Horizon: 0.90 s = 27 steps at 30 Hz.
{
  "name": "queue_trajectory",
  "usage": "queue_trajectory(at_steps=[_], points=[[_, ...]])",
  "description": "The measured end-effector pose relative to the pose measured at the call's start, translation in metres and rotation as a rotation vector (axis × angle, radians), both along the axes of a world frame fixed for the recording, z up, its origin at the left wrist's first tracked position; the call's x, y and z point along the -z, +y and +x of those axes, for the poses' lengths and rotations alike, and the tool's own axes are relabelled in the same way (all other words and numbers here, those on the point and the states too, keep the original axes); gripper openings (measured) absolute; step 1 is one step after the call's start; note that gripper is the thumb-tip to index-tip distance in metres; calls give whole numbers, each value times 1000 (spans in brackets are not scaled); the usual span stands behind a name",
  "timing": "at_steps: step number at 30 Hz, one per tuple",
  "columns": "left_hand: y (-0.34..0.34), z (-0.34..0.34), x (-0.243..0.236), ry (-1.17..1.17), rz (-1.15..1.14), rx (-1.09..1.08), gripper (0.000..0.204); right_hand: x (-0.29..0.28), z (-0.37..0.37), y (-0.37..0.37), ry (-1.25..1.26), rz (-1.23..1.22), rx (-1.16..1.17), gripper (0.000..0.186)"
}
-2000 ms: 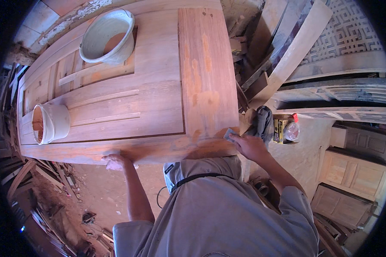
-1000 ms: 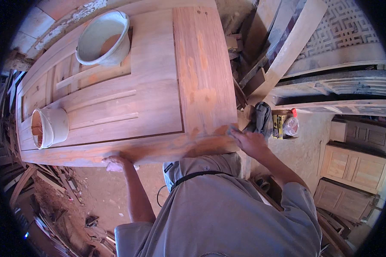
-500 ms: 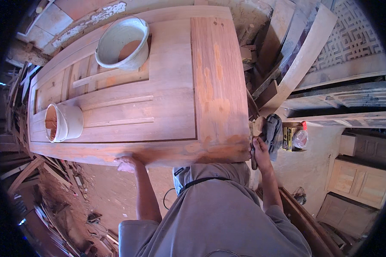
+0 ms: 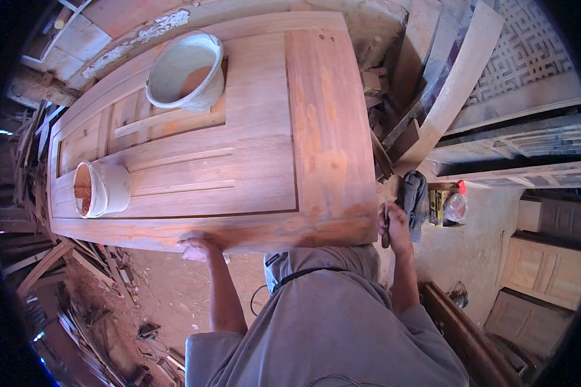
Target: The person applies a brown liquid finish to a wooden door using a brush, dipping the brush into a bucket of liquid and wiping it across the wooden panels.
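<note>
Wooden door (image 4: pixel 258 142) lies flat, filling the view's centre toward 11 o'clock, with a large pale bucket (image 4: pixel 206 93) at 11 o'clock on it and a smaller white bucket (image 4: pixel 115 187) at 8 o'clock. Two seconds ago the right hand (image 4: pixel 396 226) was on the top face by the near right corner; now it is off the door, at 4 o'clock, just beside the end edge. Its forearm, which slanted toward 10 o'clock, now points nearly to 12. The right fingers are closed around a dark narrow piece (image 4: pixel 385 238), held roughly upright. The left hand (image 4: pixel 200 249) has stayed at 6 o'clock, touching the near edge, its fingers toward 9 o'clock; whether they pinch the wood, I cannot tell.
</note>
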<state>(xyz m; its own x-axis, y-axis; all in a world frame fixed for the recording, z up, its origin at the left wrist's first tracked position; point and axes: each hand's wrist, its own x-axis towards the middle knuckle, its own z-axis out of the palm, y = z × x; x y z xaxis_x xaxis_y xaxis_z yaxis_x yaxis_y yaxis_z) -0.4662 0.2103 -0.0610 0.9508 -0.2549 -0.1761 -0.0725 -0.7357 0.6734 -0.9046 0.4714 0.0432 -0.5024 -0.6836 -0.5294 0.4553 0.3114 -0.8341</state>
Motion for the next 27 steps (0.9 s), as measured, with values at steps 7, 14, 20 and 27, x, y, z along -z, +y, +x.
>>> queue_trajectory(at_steps=[7, 14, 20, 27], points=[[-1, -2, 2, -34, 0, -15, 87, -19, -14, 14, 135, -23, 243, 30], [-7, -2, 5, -100, 3, -13, 86, 33, 68, 70, 632, 312, 129, 37], [-16, -14, 11, -114, -29, 25, 84, 82, 138, 75, 545, 249, 173, 34], [-15, -10, 11, -99, -21, 90, 82, 116, 164, 48, 686, 230, 214, 36]])
